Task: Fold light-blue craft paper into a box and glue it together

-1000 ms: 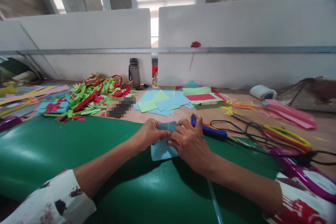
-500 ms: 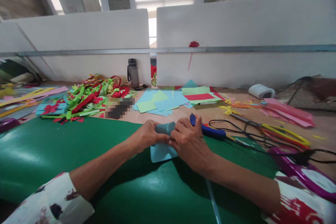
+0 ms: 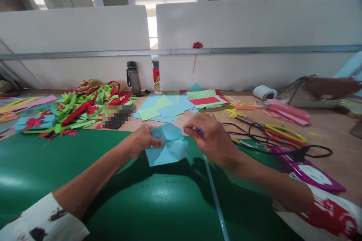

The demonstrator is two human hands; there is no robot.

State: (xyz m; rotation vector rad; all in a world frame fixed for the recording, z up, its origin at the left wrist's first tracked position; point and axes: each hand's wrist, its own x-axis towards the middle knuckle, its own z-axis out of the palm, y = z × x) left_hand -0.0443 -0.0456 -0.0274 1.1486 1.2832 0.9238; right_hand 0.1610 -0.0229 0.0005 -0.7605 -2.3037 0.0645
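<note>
A light blue sheet of folded paper [image 3: 168, 148] is in my left hand [image 3: 143, 139], with the thumb on its near face and the fingers behind its left edge. It has a crease across the middle and raised flaps. Just right of the paper, and apart from it, my right hand [image 3: 212, 139] is closed with its fingers curled. Bits of a blue glue gun [image 3: 200, 132] show between and behind those fingers; most of it is hidden by the hand. A clear glue stick [image 3: 215, 196] runs down from under this hand, over the green surface [image 3: 158, 199].
Cut red and green paper [image 3: 82, 107] is heaped at the back left, beside a grey bottle [image 3: 133, 78]. Coloured sheets [image 3: 175, 106] lie beyond my hands. On the right are a black cord [image 3: 254, 135], yellow-and-orange-handled scissors [image 3: 285, 133] and a purple object [image 3: 311, 173].
My right hand has come off the paper and drawn slightly to its right. The paper has opened out and now shows more of its face in my left hand. The view has turned right.
</note>
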